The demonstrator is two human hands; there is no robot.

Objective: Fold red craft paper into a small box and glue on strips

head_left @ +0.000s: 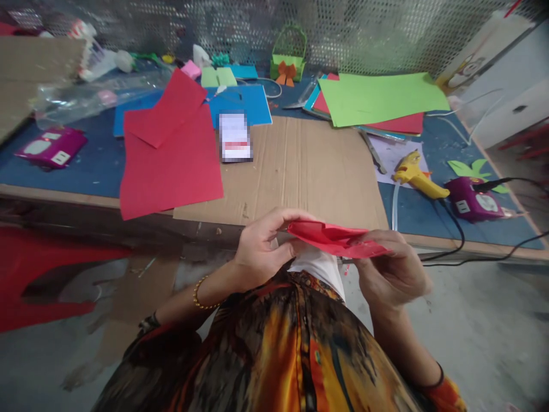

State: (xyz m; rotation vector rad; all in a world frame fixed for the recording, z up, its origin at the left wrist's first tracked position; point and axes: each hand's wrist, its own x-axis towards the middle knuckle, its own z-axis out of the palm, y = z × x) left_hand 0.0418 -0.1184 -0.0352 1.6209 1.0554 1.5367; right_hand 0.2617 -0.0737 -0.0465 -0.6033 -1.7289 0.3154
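Observation:
A folded piece of red paper [337, 239] is held up in front of my body, just off the table's front edge. My left hand [268, 246] pinches its left end between thumb and fingers. At the other end, my right hand [392, 266] grips the paper, with the thumb below and the fingers over the top. The paper looks narrow and layered from this angle, so its full shape is hidden. Beyond it lies a sheet of brown cardboard [309, 171]. Red paper sheets [175, 166] rest to the left of the cardboard, one overhanging the table edge.
A phone [235, 137] lies on the cardboard. On the right are a yellow glue gun [418, 176], scissors [374, 151], a purple box [474, 197] with cables, and green paper [381, 97]. Another purple box [52, 147] sits left. A small green paper basket [288, 60] stands behind.

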